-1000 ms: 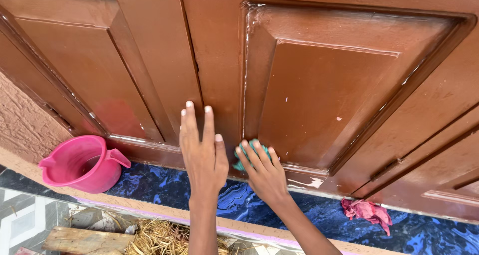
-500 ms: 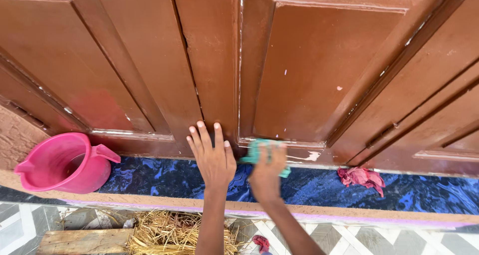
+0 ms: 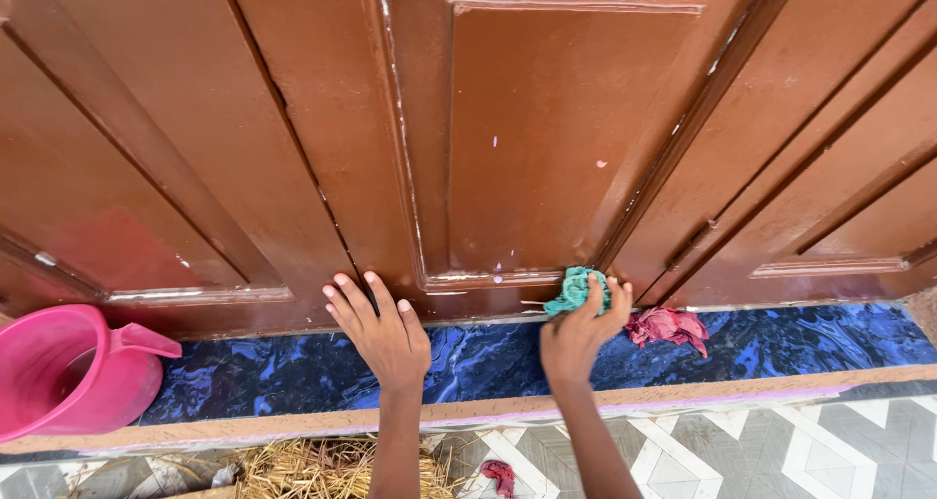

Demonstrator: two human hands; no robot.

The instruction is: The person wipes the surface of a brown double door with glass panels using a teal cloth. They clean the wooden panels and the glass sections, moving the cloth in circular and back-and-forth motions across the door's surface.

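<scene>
Two doors: brown painted wooden panel doors [image 3: 547, 138] fill my view, above a blue marbled stone sill [image 3: 781, 348].
Jug: pink plastic jug [image 3: 68, 372] stands far left on the sill.
Left hand [image 3: 386, 333]: fingers spread flat against the door bottom, holding nothing.
Right hand [image 3: 578, 333]: fingers curled around a crumpled green cloth [image 3: 574, 289], pressing it on the panel's lower corner.
Rag: small red crumpled rag [image 3: 669, 326] lies just beside.

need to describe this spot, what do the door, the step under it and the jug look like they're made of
Door: probably wood, glossy brown paint, chipped in specks. Step: polished blue stone or tile, marbled veining. Jug: pink plastic, smooth moulded spout.
</scene>
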